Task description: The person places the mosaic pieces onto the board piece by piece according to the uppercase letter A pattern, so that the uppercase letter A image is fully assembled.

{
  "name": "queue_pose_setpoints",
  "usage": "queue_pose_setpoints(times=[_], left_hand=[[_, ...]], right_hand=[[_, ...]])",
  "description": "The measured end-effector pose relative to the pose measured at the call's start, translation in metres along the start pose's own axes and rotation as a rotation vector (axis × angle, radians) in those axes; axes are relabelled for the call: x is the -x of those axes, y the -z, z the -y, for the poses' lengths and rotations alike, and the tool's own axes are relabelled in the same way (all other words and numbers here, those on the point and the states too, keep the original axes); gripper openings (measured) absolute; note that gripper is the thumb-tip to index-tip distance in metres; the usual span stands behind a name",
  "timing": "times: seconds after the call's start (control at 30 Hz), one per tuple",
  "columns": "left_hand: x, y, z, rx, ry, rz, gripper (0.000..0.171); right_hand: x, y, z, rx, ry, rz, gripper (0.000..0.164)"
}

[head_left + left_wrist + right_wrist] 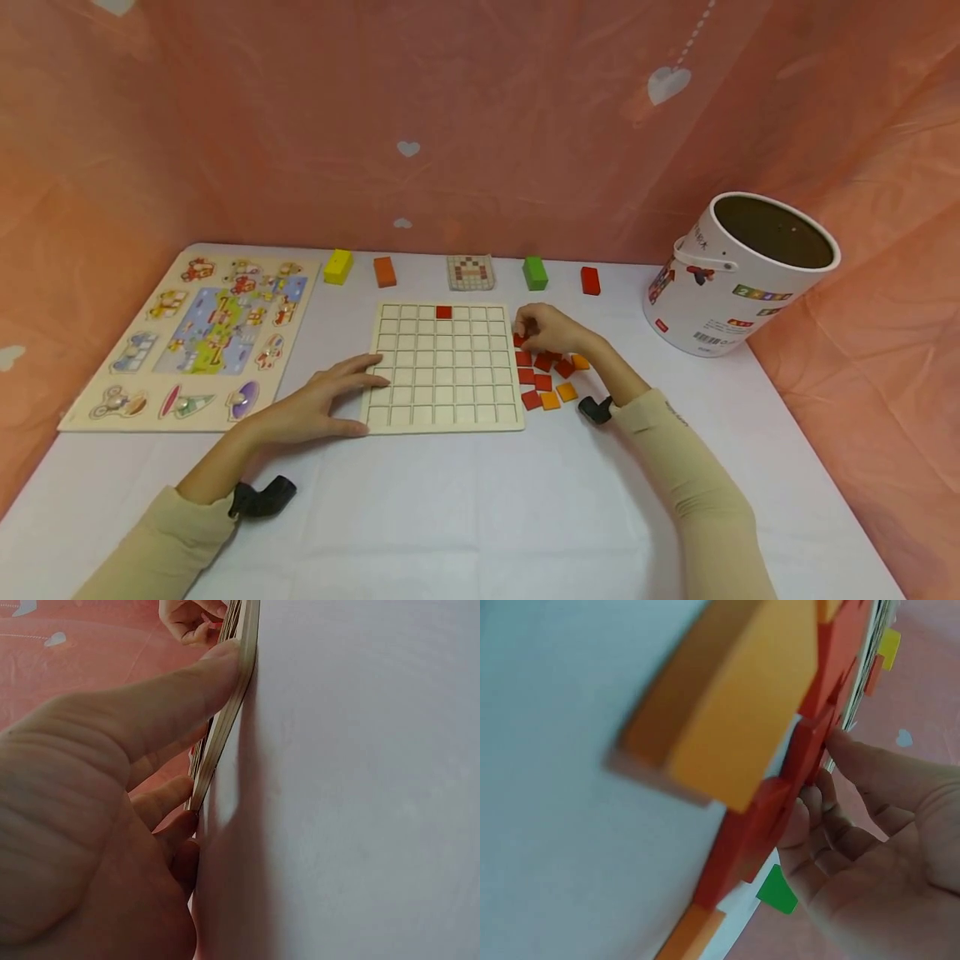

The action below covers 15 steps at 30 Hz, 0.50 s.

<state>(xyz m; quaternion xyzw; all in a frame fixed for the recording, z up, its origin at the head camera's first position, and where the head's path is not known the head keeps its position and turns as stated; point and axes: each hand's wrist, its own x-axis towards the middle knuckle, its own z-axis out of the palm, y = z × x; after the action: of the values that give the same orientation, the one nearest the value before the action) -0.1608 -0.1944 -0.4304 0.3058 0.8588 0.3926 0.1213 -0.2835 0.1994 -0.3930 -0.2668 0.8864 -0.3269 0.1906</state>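
Note:
A pale wooden grid board lies flat on the white table, with one red square tile in its top row. My left hand rests at the board's left edge, fingers spread over the rim; in the left wrist view the thumb touches the board's side. Beside the right edge, my right hand pinches a red tile between thumb and fingertips. Under and below that hand lie several loose red tiles and a few orange tiles, also close up in the right wrist view.
Behind the board stand yellow, orange, green and red blocks and a small pattern card. A picture puzzle board lies left. A white bucket stands at the back right, before a pink curtain.

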Motion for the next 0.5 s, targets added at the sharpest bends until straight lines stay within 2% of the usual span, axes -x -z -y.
queue_pose_setpoints(times=[0.33, 0.5], left_hand=[[0.000, 0.000, -0.002, -0.003, 0.013, 0.004, 0.058], [-0.001, 0.002, -0.002, -0.005, 0.006, 0.003, 0.058]], right_hand=[[-0.003, 0.008, 0.009, 0.077, -0.003, 0.000, 0.016], [-0.019, 0.013, 0.025, 0.060, 0.064, -0.054, 0.017]])
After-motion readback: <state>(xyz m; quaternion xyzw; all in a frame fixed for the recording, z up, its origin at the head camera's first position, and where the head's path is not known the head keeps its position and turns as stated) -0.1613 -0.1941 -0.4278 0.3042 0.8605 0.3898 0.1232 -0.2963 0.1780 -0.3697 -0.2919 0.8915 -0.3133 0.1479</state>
